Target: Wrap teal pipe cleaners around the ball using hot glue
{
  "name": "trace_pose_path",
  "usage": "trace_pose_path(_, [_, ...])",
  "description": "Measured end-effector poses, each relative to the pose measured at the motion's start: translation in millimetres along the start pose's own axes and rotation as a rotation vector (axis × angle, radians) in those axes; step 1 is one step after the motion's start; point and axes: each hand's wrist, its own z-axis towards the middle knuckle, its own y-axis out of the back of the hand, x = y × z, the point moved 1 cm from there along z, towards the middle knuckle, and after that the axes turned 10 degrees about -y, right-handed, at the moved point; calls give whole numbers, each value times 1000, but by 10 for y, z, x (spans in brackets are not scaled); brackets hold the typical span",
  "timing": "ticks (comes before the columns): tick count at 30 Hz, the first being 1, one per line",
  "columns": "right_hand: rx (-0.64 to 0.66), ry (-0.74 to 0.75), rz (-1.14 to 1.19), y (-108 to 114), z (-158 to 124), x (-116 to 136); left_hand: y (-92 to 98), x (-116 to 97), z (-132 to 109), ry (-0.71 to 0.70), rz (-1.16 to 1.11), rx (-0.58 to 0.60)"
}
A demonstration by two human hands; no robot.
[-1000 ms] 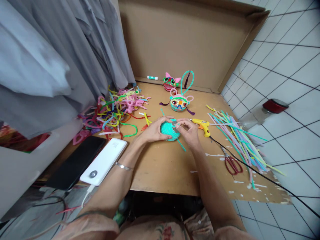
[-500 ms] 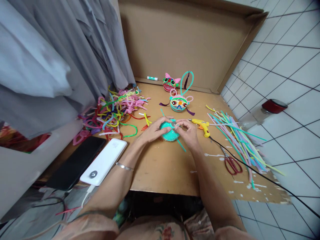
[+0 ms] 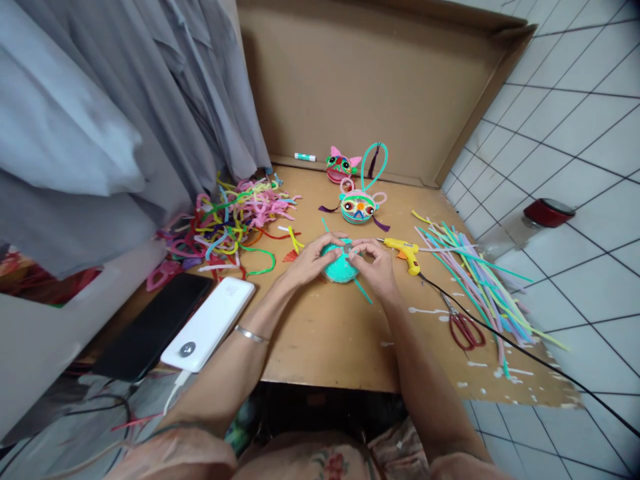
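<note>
A teal pipe-cleaner dome (image 3: 339,268) rests on the brown cardboard sheet (image 3: 325,333) in the middle of the view. My left hand (image 3: 310,261) wraps round its left side, fingers curled on it. My right hand (image 3: 377,265) pinches at its top right, fingertips pressed together on a small grey piece and the teal wire. A loose teal pipe-cleaner end (image 3: 363,291) sticks out below the dome.
Two finished pipe-cleaner faces (image 3: 357,205) (image 3: 341,165) stand behind. A yellow glue gun (image 3: 406,252) with black cord lies right, then straight pipe cleaners (image 3: 475,277) and red scissors (image 3: 465,328). Bent scraps (image 3: 235,220), a white power bank (image 3: 207,323) and a black phone (image 3: 150,327) lie left.
Both hands stay on the teal dome; fingers shift slightly and the dome turns a little between them.
</note>
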Motion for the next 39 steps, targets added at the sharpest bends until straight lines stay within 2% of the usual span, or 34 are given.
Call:
trace_pose_path(9, [10, -21, 21, -25, -20, 2, -137, 3, 11, 87, -46, -202])
trace_pose_path(21, [6, -17, 13, -25, -21, 4, -147, 15, 17, 65, -113, -235])
trace_pose_path(28, [-11, -10, 24, -22, -16, -1, -107, -4, 7, 72, -57, -155])
trace_pose_path(32, [-11, -22, 51, -22, -10, -1, -70, -31, -13, 30, 15, -106])
trace_pose_path(39, [-75, -63, 93, -27, 13, -51, 38, -66, -16, -92, 315, 106])
